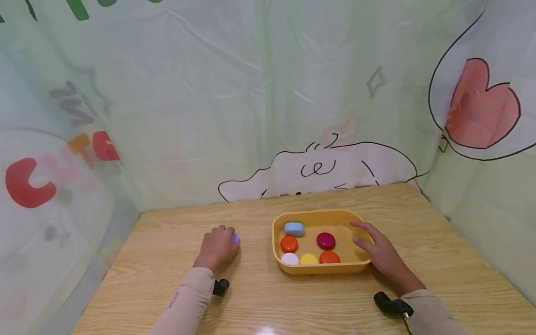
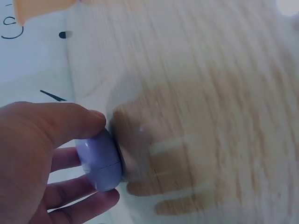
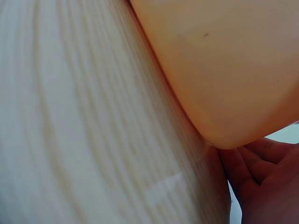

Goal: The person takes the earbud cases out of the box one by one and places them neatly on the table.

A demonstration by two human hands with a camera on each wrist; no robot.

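My left hand [image 1: 216, 248] pinches a smooth purple disc [image 2: 100, 161] between thumb and fingers. The disc has rounded edges and a thin seam, and stands on edge at the tabletop left of an orange-yellow tray [image 1: 318, 269]. At the tray's right end, my right hand [image 1: 383, 253] grips the rim, with thumb and a finger reaching over it; other fingers lie outside, partly hidden in the right wrist view. Inside the tray are a magenta disc [image 1: 325, 240], a light blue disc [image 1: 294, 229] on its edge, a white disc [image 1: 290, 259], a yellow disc [image 1: 309, 259] and two orange-red discs [image 1: 289, 244].
The wood-grain table [image 1: 268, 298] carries the tray right of its middle. Printed curtains [image 1: 201, 107] hang close behind its back edge and along both sides. Each wrist wears a black camera strap [image 1: 391, 304].
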